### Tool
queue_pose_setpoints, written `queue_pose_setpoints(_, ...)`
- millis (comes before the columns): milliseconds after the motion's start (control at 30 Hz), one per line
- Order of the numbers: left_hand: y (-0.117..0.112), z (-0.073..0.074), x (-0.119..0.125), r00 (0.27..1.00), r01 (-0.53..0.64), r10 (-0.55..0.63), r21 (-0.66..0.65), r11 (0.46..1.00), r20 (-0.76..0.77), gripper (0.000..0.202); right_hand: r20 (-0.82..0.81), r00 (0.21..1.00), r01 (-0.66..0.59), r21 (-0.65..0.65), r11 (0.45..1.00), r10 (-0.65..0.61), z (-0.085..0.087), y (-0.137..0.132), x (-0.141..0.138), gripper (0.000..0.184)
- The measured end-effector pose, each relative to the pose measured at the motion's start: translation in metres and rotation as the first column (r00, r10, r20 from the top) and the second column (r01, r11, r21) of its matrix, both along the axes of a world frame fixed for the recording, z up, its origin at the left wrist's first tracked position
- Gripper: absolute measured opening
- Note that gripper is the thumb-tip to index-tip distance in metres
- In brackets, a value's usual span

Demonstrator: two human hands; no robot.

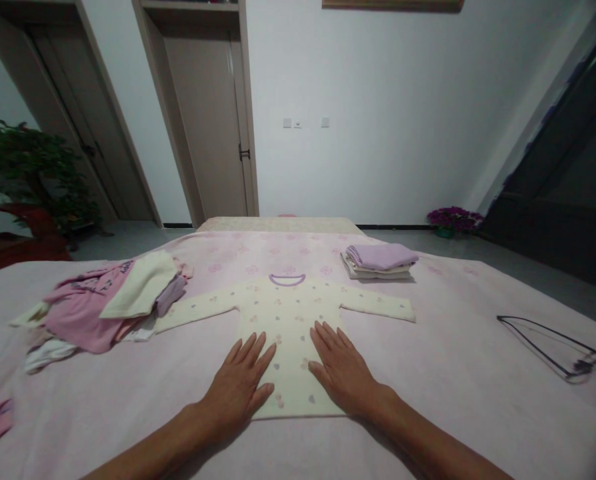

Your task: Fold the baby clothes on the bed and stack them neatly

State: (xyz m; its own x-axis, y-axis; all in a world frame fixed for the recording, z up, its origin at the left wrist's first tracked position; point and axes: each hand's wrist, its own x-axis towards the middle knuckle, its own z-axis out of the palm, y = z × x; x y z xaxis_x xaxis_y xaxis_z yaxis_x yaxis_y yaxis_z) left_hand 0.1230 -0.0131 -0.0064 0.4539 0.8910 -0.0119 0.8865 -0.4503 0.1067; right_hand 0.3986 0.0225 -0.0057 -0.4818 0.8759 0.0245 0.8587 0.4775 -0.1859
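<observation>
A small cream long-sleeved top [285, 310] with a purple collar and tiny flower print lies spread flat on the pink bed cover [458, 373], sleeves out to both sides. My left hand [241, 383] rests flat on its lower left part, fingers stretched out. My right hand [341, 367] lies flat on its lower right part, fingers also stretched. Neither hand holds anything.
A loose heap of pink, cream and lilac clothes [103, 303] lies to the left. A folded stack [381, 261] with a lilac piece on top sits beyond the right sleeve. A dark wire hanger [553, 347] lies at the far right. Doors, a plant and a flower pot stand beyond the bed.
</observation>
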Motion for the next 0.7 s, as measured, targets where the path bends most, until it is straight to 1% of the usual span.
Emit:
queue_pose_setpoints(133, -0.015, -0.003, -0.025, 1.0, -0.017, 0.017, -0.006, 1.0, 0.006, 0.061, 0.042, 0.999, 0.024, 0.007, 1.0, -0.024, 0.002, 0.004, 0.025, 0.068)
queue_pose_setpoints(233, -0.022, -0.004, -0.033, 1.0, -0.024, 0.024, -0.005, 1.0, 0.004, 0.061, 0.086, 0.993, 0.079, 0.003, 0.997, -0.079, 0.013, 0.008, 0.028, 0.062)
queue_pose_setpoints(333, -0.025, -0.002, -0.033, 0.999, -0.04, 0.04, -0.022, 0.999, -0.007, 0.062, 0.096, 0.99, 0.1, 0.027, 0.995, -0.102, 0.031, 0.018, 0.011, 0.054)
queue_pose_setpoints(433, -0.025, 0.0, -0.031, 0.999, -0.038, 0.039, -0.029, 0.999, 0.006, 0.063, 0.022, 0.997, 0.079, 0.069, 0.994, -0.08, 0.04, 0.032, -0.02, 0.054)
queue_pose_setpoints(500, -0.023, 0.0, -0.035, 0.999, -0.009, 0.01, -0.003, 1.0, 0.054, 0.062, -0.022, 0.999, 0.041, 0.081, 0.996, -0.039, 0.038, 0.042, -0.039, 0.057)
queue_pose_setpoints(567, -0.017, -0.003, -0.044, 0.989, 0.004, -0.009, 0.036, 0.999, 0.147, 0.055, -0.038, 0.999, -0.003, 0.082, 0.997, 0.006, 0.03, 0.048, -0.053, 0.059)
queue_pose_setpoints(600, -0.012, -0.004, -0.051, 0.978, -0.018, 0.008, 0.048, 0.999, 0.207, 0.05, -0.036, 0.999, -0.02, 0.073, 0.997, 0.023, 0.025, 0.051, -0.058, 0.06)
queue_pose_setpoints(633, -0.004, -0.004, -0.06, 0.961, -0.064, 0.048, 0.051, 0.997, 0.271, 0.046, -0.03, 0.999, -0.032, 0.059, 0.998, 0.034, 0.02, 0.052, -0.061, 0.061)
queue_pose_setpoints(700, 0.015, -0.003, -0.082, 0.913, -0.192, 0.165, 0.038, 0.981, 0.373, 0.047, -0.021, 0.999, -0.041, 0.029, 0.999, 0.042, 0.01, 0.054, -0.062, 0.064)
